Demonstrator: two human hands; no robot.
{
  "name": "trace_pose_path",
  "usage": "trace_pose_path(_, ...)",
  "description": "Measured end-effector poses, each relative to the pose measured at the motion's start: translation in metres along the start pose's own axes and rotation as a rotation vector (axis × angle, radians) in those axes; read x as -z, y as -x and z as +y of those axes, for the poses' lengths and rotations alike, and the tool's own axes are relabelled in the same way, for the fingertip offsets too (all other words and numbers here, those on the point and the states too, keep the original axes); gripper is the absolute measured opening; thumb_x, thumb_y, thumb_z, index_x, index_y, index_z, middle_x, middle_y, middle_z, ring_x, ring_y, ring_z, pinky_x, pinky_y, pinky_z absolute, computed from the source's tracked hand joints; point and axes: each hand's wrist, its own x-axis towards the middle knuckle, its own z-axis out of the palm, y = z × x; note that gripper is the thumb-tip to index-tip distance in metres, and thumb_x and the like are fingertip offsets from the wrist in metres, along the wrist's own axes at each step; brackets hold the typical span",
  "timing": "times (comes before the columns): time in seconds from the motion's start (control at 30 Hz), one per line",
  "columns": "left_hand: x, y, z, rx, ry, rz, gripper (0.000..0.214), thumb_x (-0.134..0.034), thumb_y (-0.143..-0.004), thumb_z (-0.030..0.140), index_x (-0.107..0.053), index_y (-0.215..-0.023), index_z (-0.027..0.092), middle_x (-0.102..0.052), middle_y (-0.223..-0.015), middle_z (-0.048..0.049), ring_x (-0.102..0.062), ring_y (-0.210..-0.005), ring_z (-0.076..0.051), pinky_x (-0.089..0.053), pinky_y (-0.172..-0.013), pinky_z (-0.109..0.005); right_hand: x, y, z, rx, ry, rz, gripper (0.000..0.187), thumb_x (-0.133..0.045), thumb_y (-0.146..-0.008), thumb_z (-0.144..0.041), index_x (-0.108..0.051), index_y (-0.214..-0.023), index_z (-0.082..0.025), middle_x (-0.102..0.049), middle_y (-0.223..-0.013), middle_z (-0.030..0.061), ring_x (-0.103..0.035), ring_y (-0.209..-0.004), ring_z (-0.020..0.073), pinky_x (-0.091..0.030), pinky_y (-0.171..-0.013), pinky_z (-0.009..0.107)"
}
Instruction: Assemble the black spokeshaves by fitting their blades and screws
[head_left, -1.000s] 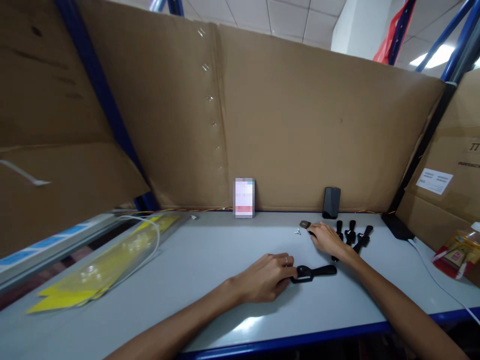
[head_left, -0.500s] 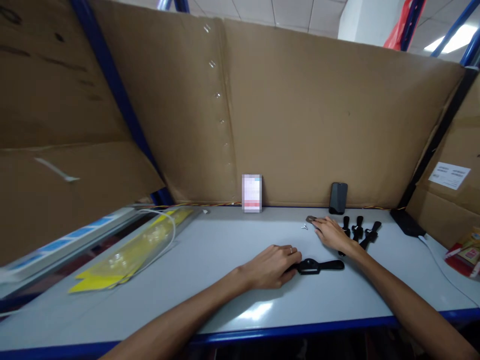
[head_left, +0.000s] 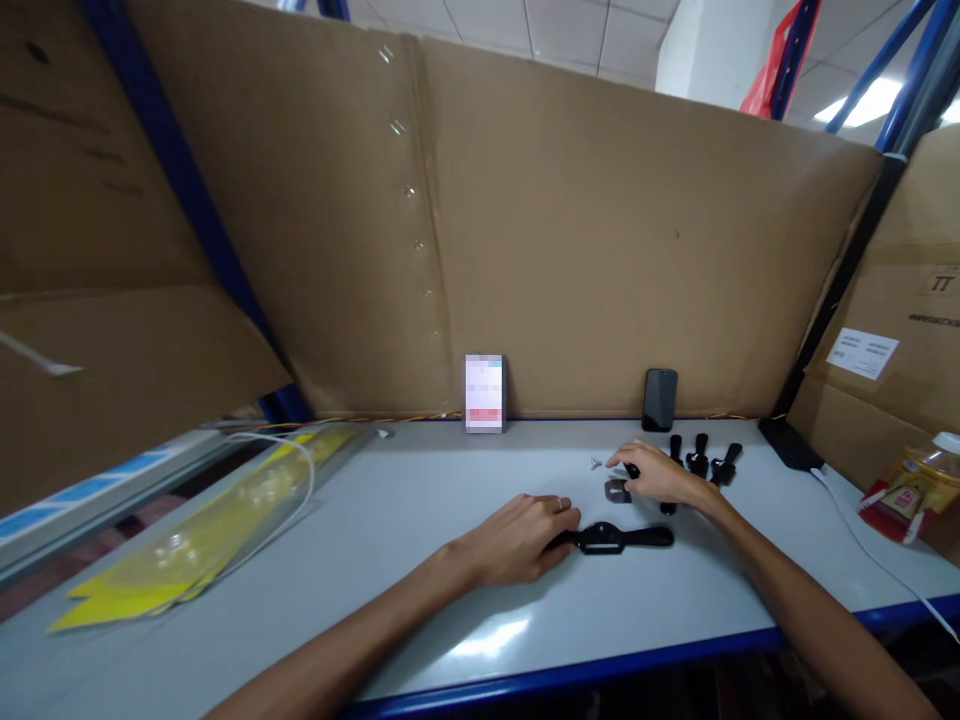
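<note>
My left hand (head_left: 521,540) is closed on the left handle of a black spokeshave (head_left: 602,538), which lies flat on the table, its right handle pointing away. Beyond it, my right hand (head_left: 658,472) hovers low with index finger and thumb apart. A slotted grey metal blade (head_left: 617,491) lies by the thumb; whether they touch is unclear. Between the fingers shows a small black piece (head_left: 632,470), mostly hidden. Small silver screws (head_left: 596,463) lie just left of the index fingertip. Several more black spokeshaves (head_left: 697,458) rest right of that hand, one partly covered by it.
A lit phone (head_left: 484,394) and a dark phone (head_left: 660,400) lean on the cardboard back wall (head_left: 570,250). At left lie yellow-and-clear plastic packaging (head_left: 187,550), a white cable and a power strip (head_left: 97,485). A black box (head_left: 789,445) and a jar (head_left: 907,490) stand right.
The blade has come nearer, toward the spokeshave, and my right hand has drawn back from its far end. My left hand keeps its hold. The camera view has shifted to the right.
</note>
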Motion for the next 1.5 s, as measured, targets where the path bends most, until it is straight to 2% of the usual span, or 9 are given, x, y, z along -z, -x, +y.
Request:
trace_pose_path(0.13, 0.002, 0.001, 0.0, -0.01, -0.012, -0.001, 0.008, -0.054, -0.095, 0.023, -0.06, -0.099, 0.02, -0.064, -0.096, -0.0047, -0.065, -0.086, -0.022, -0.046, -0.069, -0.033, 0.006, 0.006, -0.01, -0.036, -0.052, -0.055, 0.046, -0.071, -0.077, -0.016, -0.071, -0.123, -0.018, -0.069, -0.124, 0.0108, -0.059, -0.117, 0.0268, -0.044, -0.098, 0.033)
trace_pose_path(0.27, 0.001, 0.001, 0.0, -0.023, -0.017, 0.021, 0.009, -0.054, -0.094, 0.022, -0.06, -0.099, 0.02, -0.064, -0.095, -0.0048, -0.064, -0.086, -0.022, -0.046, -0.069, -0.032, -0.001, 0.01, -0.019, -0.091, -0.014, -0.081, 0.052, -0.072, -0.077, -0.02, -0.067, -0.129, -0.02, -0.069, -0.122, 0.0109, -0.06, -0.117, 0.0271, -0.044, -0.095, 0.03)
trace_pose_path(0.47, 0.001, 0.001, 0.0, -0.027, -0.035, 0.021, 0.01, -0.051, -0.096, 0.02, -0.06, -0.1, 0.02, -0.063, -0.095, -0.0048, -0.064, -0.085, -0.022, -0.045, -0.068, -0.033, 0.001, 0.009, -0.025, -0.227, -0.061, -0.169, 0.06, -0.083, -0.069, -0.029, -0.065, -0.125, -0.019, -0.07, -0.11, 0.0076, -0.064, -0.099, 0.0237, -0.043, -0.076, 0.026)
trace_pose_path(0.63, -0.002, 0.002, -0.002, -0.033, -0.072, 0.014, 0.014, -0.046, -0.101, 0.02, -0.06, -0.102, 0.02, -0.062, -0.095, -0.0049, -0.062, -0.084, -0.021, -0.044, -0.068, -0.032, 0.005, 0.008, -0.024, -0.225, -0.069, -0.138, 0.017, -0.081, -0.072, -0.028, -0.072, -0.081, -0.018, -0.068, -0.084, 0.003, -0.06, -0.081, 0.0188, -0.035, -0.064, 0.025)
trace_pose_path(0.73, -0.005, 0.001, -0.003, -0.038, -0.107, 0.012, 0.015, -0.045, -0.104, 0.021, -0.06, -0.103, 0.019, -0.062, -0.096, -0.0057, -0.061, -0.084, -0.021, -0.043, -0.067, -0.032, 0.004, 0.008, -0.022, -0.179, -0.186, -0.068, 0.011, -0.074, -0.076, -0.024, -0.069, -0.068, -0.018, -0.061, -0.064, -0.0018, -0.054, -0.066, 0.0145, -0.032, -0.06, 0.025)
trace_pose_path(0.87, -0.005, 0.0, -0.002, -0.057, -0.187, -0.001, 0.014, -0.046, -0.104, 0.018, -0.059, -0.1, 0.018, -0.063, -0.097, -0.0076, -0.06, -0.085, -0.022, -0.043, -0.067, -0.033, 0.004, 0.006, -0.025, -0.158, -0.506, 0.027, 0.017, -0.069, -0.078, -0.03, -0.069, -0.067, -0.016, -0.06, -0.061, -0.0021, -0.052, -0.063, 0.0135, -0.034, -0.06, 0.025)
trace_pose_path(1.07, -0.006, -0.002, -0.003, -0.074, -0.259, -0.016, 0.012, -0.047, -0.1, 0.01, -0.057, -0.097, 0.016, -0.065, -0.096, -0.0086, -0.061, -0.085, -0.023, -0.043, -0.067, -0.034, -0.002, 0.004, -0.032, -0.143, -0.819, -0.143, 0.017, -0.072, -0.07, -0.033, -0.066, -0.068, -0.017, -0.062, -0.063, -0.0009, -0.052, -0.062, 0.0141, -0.037, -0.061, 0.026)
trace_pose_path(1.2, -0.008, -0.002, -0.005, -0.078, -0.233, 0.014, 0.016, -0.044, -0.098, 0.007, -0.055, -0.094, 0.017, -0.064, -0.093, -0.0078, -0.062, -0.083, -0.023, -0.044, -0.067, -0.034, -0.01, 0.002, -0.028, -0.143, -0.863, -0.199, 0.014, -0.072, -0.069, -0.029, -0.066, -0.07, -0.017, -0.064, -0.062, -0.001, -0.052, -0.059, 0.0133, -0.037, -0.06, 0.025)
trace_pose_path(1.5, -0.009, -0.001, -0.005, -0.097, -0.238, 0.023, 0.019, -0.042, -0.096, 0.005, -0.056, -0.096, 0.017, -0.065, -0.094, -0.0094, -0.062, -0.082, -0.023, -0.045, -0.067, -0.036, -0.02, 0.0, -0.023, -0.177, -0.742, -0.232, 0.006, -0.067, -0.067, -0.023, -0.068, -0.067, -0.017, -0.062, -0.059, -0.0025, -0.052, -0.057, 0.0121, -0.039, -0.057, 0.024)
